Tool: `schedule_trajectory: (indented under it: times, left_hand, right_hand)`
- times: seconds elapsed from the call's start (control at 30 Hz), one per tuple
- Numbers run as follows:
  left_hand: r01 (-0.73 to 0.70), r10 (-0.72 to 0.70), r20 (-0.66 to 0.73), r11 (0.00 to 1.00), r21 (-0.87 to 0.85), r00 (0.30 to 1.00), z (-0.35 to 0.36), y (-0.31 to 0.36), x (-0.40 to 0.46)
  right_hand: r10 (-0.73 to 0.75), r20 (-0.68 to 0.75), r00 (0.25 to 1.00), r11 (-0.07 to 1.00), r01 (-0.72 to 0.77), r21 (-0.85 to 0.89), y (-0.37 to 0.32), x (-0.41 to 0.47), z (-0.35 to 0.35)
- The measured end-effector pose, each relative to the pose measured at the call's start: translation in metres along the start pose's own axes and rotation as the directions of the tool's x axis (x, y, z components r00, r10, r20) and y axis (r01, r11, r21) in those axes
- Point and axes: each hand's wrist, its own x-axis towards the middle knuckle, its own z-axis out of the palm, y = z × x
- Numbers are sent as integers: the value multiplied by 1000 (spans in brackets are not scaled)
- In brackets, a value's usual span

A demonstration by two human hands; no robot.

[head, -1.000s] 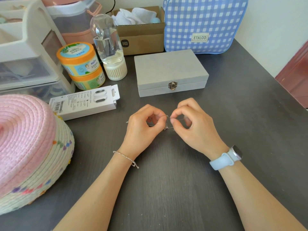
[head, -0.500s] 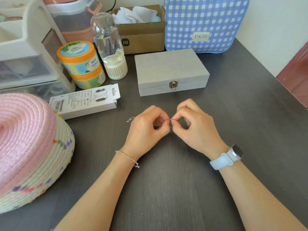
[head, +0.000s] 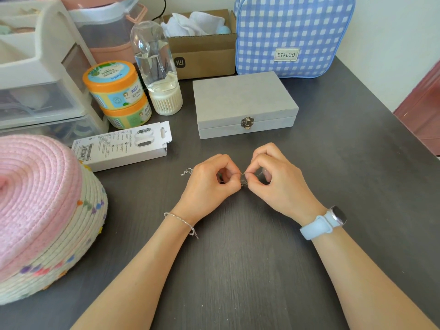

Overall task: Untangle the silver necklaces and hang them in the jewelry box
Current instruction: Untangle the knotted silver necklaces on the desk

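Thin tangled silver necklaces [head: 242,180] are pinched between both hands just above the dark table. My left hand [head: 209,184] grips the chain with thumb and forefinger; a loose chain end [head: 186,172] pokes out to its left. My right hand [head: 278,179], with a pale blue watch on its wrist, pinches the chain from the other side, fingertips almost touching the left ones. Most of the chain is hidden under the fingers. The grey jewelry box [head: 242,101] sits shut and latched just beyond the hands.
A pink and white woven basket [head: 40,210] fills the left. A white carton [head: 123,145], stacked orange tubs [head: 116,94], a clear bottle [head: 157,67], a drawer unit [head: 35,75], a cardboard box [head: 202,44] and a blue checked bag [head: 292,32] crowd the back. The table edge [head: 404,129] runs along the right.
The fingertips of both hands have stayed together at the knot, shifting slightly as they work the chain. A loose chain end now shows left of my left hand.
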Motion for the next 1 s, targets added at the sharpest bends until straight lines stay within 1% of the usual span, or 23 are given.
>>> schedule_trajectory:
  times: [0.13,0.23,0.27,0.37,0.43,0.63,0.83,1.0]
  left_hand:
    - [62,-62,3,997,-53,998,-1,5,0]
    - [81,-81,8,996,-36,997,-1,7,0]
    - [91,-90,9,996,-25,996,-1,8,0]
    - [143,-143,3,988,-57,990,-1,9,1]
    - [139,-140,-16,988,-63,990,1,10,3]
    - [92,-100,-91,991,-92,991,1,7,4]
    - [80,-84,-43,993,-91,996,6,11,9]
    - [115,-123,-35,979,-168,992,4,13,12]
  right_hand:
    - [-2,-22,1000,1000,2,2,-2,1,4]
    - [15,-30,999,999,-14,32,-1,1,5]
    - [33,-53,998,997,-30,66,0,2,4]
    - [111,-153,982,963,-68,260,4,6,-2]
    - [131,-159,979,946,-75,315,6,8,-4]
    - [117,-97,988,946,-81,313,5,8,-6]
    - [81,-86,993,954,-52,294,3,8,-6]
    - [62,-101,993,952,-29,304,2,8,-5]
